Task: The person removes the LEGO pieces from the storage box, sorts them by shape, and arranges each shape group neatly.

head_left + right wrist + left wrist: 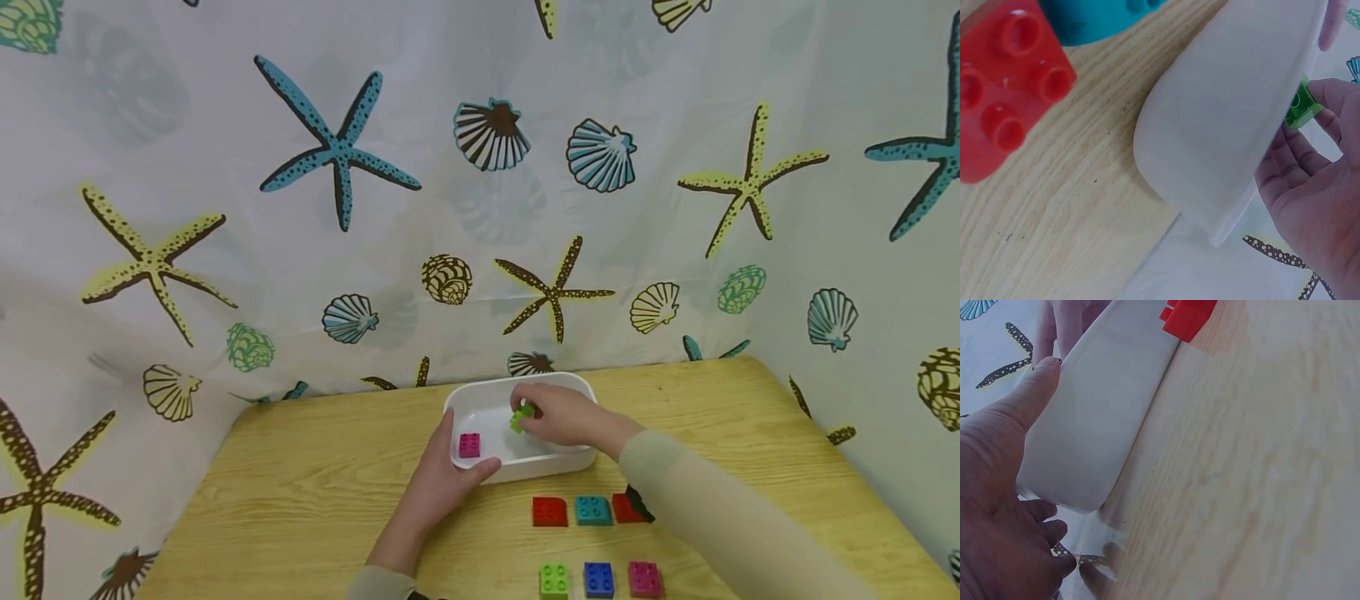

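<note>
On wooden table (315,483): bricks; seashell curtain (300,208) behind.

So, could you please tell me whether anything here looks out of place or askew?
Nothing stands out. The white tray sits flat with a pink brick inside; the left hand holds its edge, the right hand pinches a green brick, and the loose bricks lie in neat rows.

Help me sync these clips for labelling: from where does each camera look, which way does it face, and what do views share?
Head: worn on the head, facing forward and down at the wooden table; both hands show, the left hand gripping the white plastic tub, the right hand pinching a light green toy brick.
Left wrist: low beside the tub's outer wall; thumb and palm show.
Right wrist: low, outside the tub; fingers holding the green brick.
All three share the tub.
</note>
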`<move>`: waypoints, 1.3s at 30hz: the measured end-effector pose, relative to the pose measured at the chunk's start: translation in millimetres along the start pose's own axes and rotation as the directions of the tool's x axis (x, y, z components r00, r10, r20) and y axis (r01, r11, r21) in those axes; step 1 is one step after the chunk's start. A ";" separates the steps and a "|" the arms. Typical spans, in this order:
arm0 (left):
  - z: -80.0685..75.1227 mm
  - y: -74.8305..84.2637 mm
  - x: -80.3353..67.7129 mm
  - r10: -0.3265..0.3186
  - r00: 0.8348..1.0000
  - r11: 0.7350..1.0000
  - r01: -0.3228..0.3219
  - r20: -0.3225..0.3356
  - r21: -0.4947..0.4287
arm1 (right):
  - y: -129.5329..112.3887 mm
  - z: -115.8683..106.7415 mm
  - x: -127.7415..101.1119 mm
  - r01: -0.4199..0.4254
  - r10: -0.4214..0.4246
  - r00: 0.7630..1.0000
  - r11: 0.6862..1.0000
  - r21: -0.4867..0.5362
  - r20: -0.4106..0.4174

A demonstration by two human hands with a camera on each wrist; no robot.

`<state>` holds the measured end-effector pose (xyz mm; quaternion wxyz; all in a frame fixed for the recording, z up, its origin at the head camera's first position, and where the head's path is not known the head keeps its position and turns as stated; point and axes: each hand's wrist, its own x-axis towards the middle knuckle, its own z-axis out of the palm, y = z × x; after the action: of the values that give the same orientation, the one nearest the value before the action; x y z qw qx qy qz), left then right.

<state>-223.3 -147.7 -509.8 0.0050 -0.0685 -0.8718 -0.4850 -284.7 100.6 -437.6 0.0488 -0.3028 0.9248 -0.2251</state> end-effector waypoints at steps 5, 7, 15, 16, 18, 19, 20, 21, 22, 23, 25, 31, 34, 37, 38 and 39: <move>0.3 -1.8 1.8 0.002 1.000 1.000 -0.002 -0.001 0.009 | 2.6 -12.1 -9.8 0.007 -0.004 0.999 0.998 0.055 -0.043; 0.1 -2.2 2.7 0.008 1.000 1.000 -0.008 -0.002 0.004 | 4.2 -17.4 -15.1 0.014 -0.009 0.998 0.997 0.077 -0.061; -0.1 0.2 1.2 0.011 1.000 1.000 -0.011 0.001 0.012 | 13.2 -31.6 -37.9 -0.007 0.020 0.997 0.987 0.163 -0.081; 0.0 0.0 1.3 0.010 1.000 1.000 -0.010 0.000 0.014 | 13.8 -33.2 -41.1 -0.008 0.023 0.996 0.986 0.168 -0.084; -0.1 -0.4 1.0 0.003 1.000 1.000 -0.003 -0.003 0.023 | 14.7 -35.9 -47.9 -0.014 0.032 0.996 0.981 0.191 -0.088; -0.1 -0.8 0.9 -0.003 1.000 1.000 0.003 -0.004 0.025 | 14.9 -36.9 -51.4 -0.018 0.037 0.995 0.980 0.200 -0.092; -0.5 -1.0 0.4 -0.007 1.000 1.000 0.007 -0.005 0.026 | 15.3 -37.8 -55.0 -0.013 0.034 0.995 0.977 0.212 -0.095; -0.7 -1.3 0.2 -0.012 1.000 1.000 0.013 -0.003 0.029 | 15.4 -38.9 -58.7 -0.009 0.032 0.995 0.975 0.223 -0.098; -0.9 -1.9 0.1 -0.014 1.000 0.999 0.014 -0.003 0.030 | 15.6 -40.0 -62.8 -0.009 0.033 0.994 0.972 0.236 -0.101; -1.4 -2.0 -0.2 -0.014 1.000 0.999 0.014 -0.003 0.033 | 15.6 -41.0 -66.8 -0.007 0.034 0.994 0.968 0.249 -0.104; -2.2 -1.7 -0.5 -0.016 1.000 0.999 0.016 -0.001 0.034 | 15.7 -43.7 -75.0 -0.010 0.041 0.993 0.965 0.260 -0.111; -1.6 0.7 0.1 0.002 1.000 1.000 -0.002 0.001 0.026 | 19.3 -51.9 -101.2 -0.054 0.088 0.990 0.962 0.268 -0.114; 0.5 0.7 0.7 0.004 1.000 1.000 -0.004 0.000 0.027 | 22.9 -55.6 -114.4 -0.062 0.094 0.989 0.964 0.257 -0.115; 2.1 1.2 1.2 -0.001 1.000 1.000 0.001 -0.001 0.027 | 26.6 -58.7 -127.3 -0.052 0.084 0.989 0.968 0.245 -0.122; 2.0 1.7 1.7 -0.001 1.000 1.000 0.001 -0.001 0.028 | 28.0 -59.6 -131.3 -0.048 0.080 0.989 0.970 0.238 -0.127; 1.8 2.5 1.9 -0.001 1.000 1.000 0.001 -0.001 0.029 | 29.0 -60.4 -135.2 -0.043 0.076 0.988 0.971 0.234 -0.133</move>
<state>-224.8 -144.6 -508.5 0.0062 -0.0678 -0.8789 -0.4722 -204.2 223.4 -402.7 0.0248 -0.2506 0.9022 -0.3501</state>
